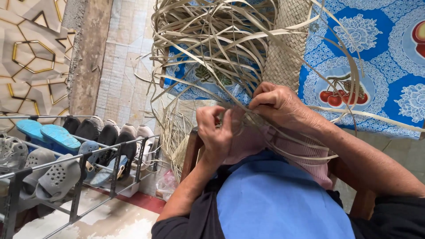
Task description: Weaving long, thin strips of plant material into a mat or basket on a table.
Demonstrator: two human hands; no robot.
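Note:
A half-woven mat of pale dried leaf strips [285,48] lies across my lap and the table edge, with several loose strips [208,40] fanning out to the left and right. My left hand [215,132] pinches strips at the near edge of the weave. My right hand [276,104] is closed over strips just right of it, knuckles up. The two hands are almost touching. A blue cloth [274,199] and a pink cloth [265,141] cover my lap beneath the work.
A table with a blue cloth printed with cherries and lace patterns [376,66] stands ahead on the right. A metal shoe rack [75,163] with several sandals and shoes is at the left. More loose strips [172,132] hang beside a wooden chair.

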